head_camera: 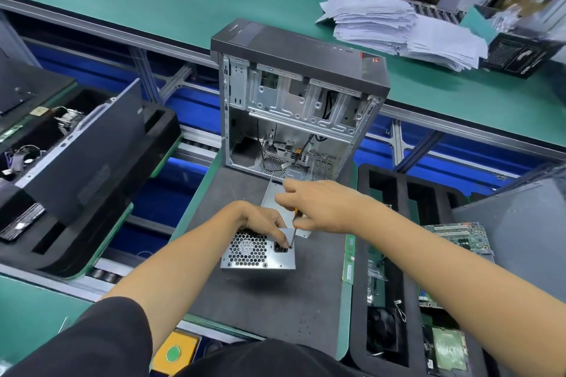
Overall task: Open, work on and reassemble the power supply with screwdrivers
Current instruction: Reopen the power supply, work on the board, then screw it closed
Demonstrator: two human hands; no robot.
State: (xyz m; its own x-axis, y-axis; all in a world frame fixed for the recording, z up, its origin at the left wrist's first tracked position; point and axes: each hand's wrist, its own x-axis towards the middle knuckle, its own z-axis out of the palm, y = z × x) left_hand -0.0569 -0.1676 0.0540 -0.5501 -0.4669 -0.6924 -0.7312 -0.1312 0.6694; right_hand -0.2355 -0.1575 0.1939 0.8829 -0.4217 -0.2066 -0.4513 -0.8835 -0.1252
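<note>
1. Silver sheet metal makes up the power supply (258, 251), a small box with a honeycomb fan grille and a black mains socket on the face turned up toward the person. It sits on the dark grey mat (269, 294) in the middle of the bench, just in front of the open computer case (298, 107).

2. Its lid looks already lifted: a bare metal panel (283, 208) stands up behind the box, touching it, so I judge the unit is partly open.

3. The left hand (260, 220) lies over the top edge, fingers curled down onto the face beside the socket. I take that as bracing, so the box won't slide or twist under the tool.

4. The right hand (315, 205) pinches the screwdriver (293, 231) high up, fingers closed around its orange-tipped handle, the thin shaft slanting down to a spot just beside the socket. Whether the tip is seated in a screw is too small to tell.

5. Further out, the case stands upright and gutted, its side off, probably where the supply came from.

6. To the right a black foam tray (382, 223) holds loose parts, with a green circuit board (459, 239) beside it; a stack of white papers (398, 27) lies on the green bench beyond.
</note>
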